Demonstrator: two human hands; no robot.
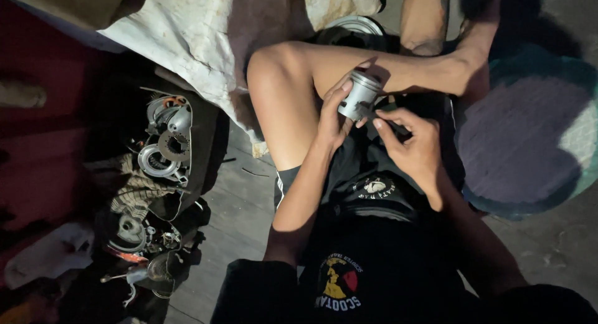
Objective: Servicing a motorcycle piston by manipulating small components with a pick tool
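Your left hand (pixel 333 115) closes its grip around a metal piston (pixel 359 95), fingers wrapped on its lower skirt. The piston stands tilted, long axis running up and slightly right, crown uppermost. Your right hand (pixel 411 146) pinches at its base. Engine parts (pixel 165 143) lie well apart on the floor (pixel 240 205).
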